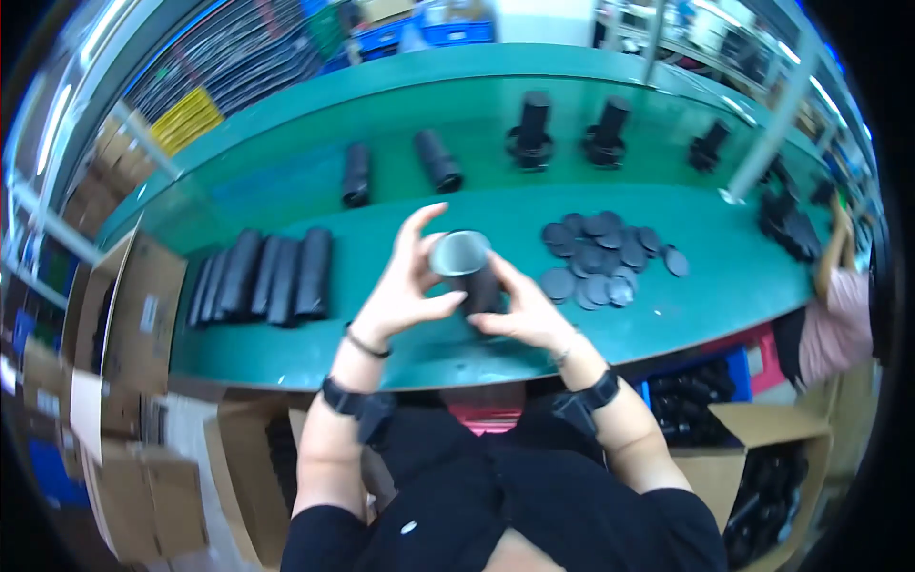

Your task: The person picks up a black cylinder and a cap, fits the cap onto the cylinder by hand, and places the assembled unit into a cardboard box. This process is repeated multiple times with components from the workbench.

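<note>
Above the near part of the green table I hold a black tube (482,292), tilted, its round open end with a pale grey inside facing up. My right hand (530,313) grips the tube's side between thumb and fingers. At the tube's left, my left hand (405,284) curls loosely about it, thumb along the side and one finger raised off the rim. To the right lies a loose pile of flat black discs (593,259). Several long black wrapped cylinders (272,275) lie side by side on the left.
Two black cylinders (437,160) lie farther back, near upright black parts with wide bases (530,133). A metal post (777,119) rises at the right; a co-worker's arm (837,238) reaches in beyond it. Cardboard boxes (143,315) and a blue crate (739,374) flank the table.
</note>
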Demonstrator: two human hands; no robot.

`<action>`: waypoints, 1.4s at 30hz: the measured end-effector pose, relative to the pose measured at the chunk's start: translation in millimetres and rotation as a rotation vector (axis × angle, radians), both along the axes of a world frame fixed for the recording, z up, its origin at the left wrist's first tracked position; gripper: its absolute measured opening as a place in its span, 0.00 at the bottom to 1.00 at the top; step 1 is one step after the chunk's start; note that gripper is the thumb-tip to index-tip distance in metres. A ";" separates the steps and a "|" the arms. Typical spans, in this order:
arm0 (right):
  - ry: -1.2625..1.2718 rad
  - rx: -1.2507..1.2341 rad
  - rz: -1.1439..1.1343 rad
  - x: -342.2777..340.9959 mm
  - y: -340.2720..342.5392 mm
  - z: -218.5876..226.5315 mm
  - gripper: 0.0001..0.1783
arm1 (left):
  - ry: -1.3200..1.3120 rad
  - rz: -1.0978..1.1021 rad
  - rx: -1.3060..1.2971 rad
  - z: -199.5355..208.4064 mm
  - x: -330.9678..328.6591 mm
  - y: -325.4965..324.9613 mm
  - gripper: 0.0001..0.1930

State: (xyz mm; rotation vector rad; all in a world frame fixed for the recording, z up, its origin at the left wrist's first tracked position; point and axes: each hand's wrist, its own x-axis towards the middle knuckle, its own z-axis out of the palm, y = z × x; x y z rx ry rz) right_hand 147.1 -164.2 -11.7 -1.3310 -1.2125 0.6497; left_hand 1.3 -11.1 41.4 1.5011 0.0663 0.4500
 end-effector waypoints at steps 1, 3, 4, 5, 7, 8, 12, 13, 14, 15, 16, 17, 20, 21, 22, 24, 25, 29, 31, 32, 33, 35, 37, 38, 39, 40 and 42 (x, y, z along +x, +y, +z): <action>0.005 -0.062 0.005 1.4 3.5 -9.3 0.51 | -0.006 -0.050 -0.061 -10.5 2.8 0.7 0.55; 0.020 -0.077 -0.035 -8.8 9.8 -8.1 0.49 | 0.017 -0.014 0.058 -22.3 -3.8 -0.1 0.54; -0.016 -0.035 -0.101 -15.1 16.1 -15.2 0.46 | 0.020 0.057 0.214 -24.2 -8.2 -3.4 0.55; -0.013 -0.042 -0.085 -19.2 18.5 -19.4 0.46 | -0.007 0.071 0.242 -29.3 -8.2 -5.9 0.55; -0.022 -0.074 -0.116 -24.6 22.4 -22.3 0.45 | 0.035 0.197 0.221 -33.2 -7.7 -9.7 0.51; -0.052 -0.078 -0.105 -24.6 23.2 -23.6 0.47 | 0.039 0.198 0.216 -32.7 -8.1 -10.4 0.51; 0.009 -0.116 -0.005 -17.2 25.0 -19.8 0.53 | -0.061 0.238 0.299 -32.0 -11.0 0.4 0.32; -0.009 -0.027 -0.030 -14.3 25.3 -22.8 0.55 | -0.070 0.246 0.422 -33.0 -12.3 4.2 0.26; -0.084 0.004 -0.086 -9.1 20.4 -14.4 0.55 | -0.043 0.291 0.466 -28.0 -11.0 2.1 0.17; -0.160 0.035 -0.141 -3.4 13.7 -2.1 0.56 | -0.043 0.292 0.461 -25.2 -10.2 0.6 0.17; -0.196 0.100 -0.165 5.7 6.2 5.0 0.55 | -0.030 0.275 0.540 -21.1 -7.4 -2.6 0.16; -0.249 0.175 -0.156 6.6 1.9 16.5 0.48 | -0.006 0.264 0.619 -18.7 -8.8 -4.9 0.14; -0.558 0.143 -0.047 9.3 -5.0 52.6 0.34 | -0.088 0.243 0.672 -16.9 -9.8 -9.2 0.13; -0.601 0.092 0.015 7.3 -4.5 58.5 0.26 | -0.166 0.260 0.756 -17.9 -11.0 -9.0 0.13; -0.645 0.040 0.076 6.7 -4.6 62.4 0.19 | -0.164 0.258 0.753 -18.4 -12.0 -10.3 0.13; -0.680 0.041 0.101 5.6 -3.8 65.6 0.16 | -0.120 0.239 0.706 -18.6 -17.2 -15.5 0.13; -0.717 0.045 0.125 4.6 -4.1 66.4 0.13 | -0.117 0.238 0.704 -18.2 -19.1 -18.0 0.13; -0.724 0.088 0.147 0.7 -6.3 67.1 0.12 | -0.140 0.228 0.719 -20.8 -24.2 -21.9 0.12; -0.740 0.089 0.148 -0.4 -7.4 68.1 0.13 | -0.190 0.231 0.796 -20.3 -25.9 -21.4 0.12; -0.739 0.085 0.144 -1.4 -6.8 67.1 0.13 | -0.191 0.226 0.793 -20.5 -26.1 -21.6 0.12; -0.790 0.094 0.146 -3.1 -5.0 65.6 0.12 | -0.188 0.230 0.797 -21.2 -26.2 -21.8 0.12; -0.843 0.092 0.136 0.2 -4.2 65.1 0.12 | -0.192 0.221 0.795 -19.1 -25.4 -21.1 0.12; -0.861 0.146 0.131 8.8 -4.0 69.0 0.12 | -0.078 0.179 0.740 -15.4 -26.3 -15.7 0.10; -0.757 0.156 0.063 17.5 -8.7 77.2 0.12 | -0.121 0.215 0.729 -16.2 -26.4 -9.3 0.10; -0.568 0.155 -0.056 29.9 -12.3 75.6 0.11 | -0.081 0.256 0.767 -14.9 -29.9 -1.4 0.11; -0.599 0.108 -0.127 47.3 -16.6 74.8 0.11 | -0.097 0.302 0.798 -18.0 -29.3 8.6 0.11; -0.801 -0.061 -0.167 74.4 -21.8 66.8 0.12 | -0.031 0.370 0.749 -22.1 -31.4 21.5 0.12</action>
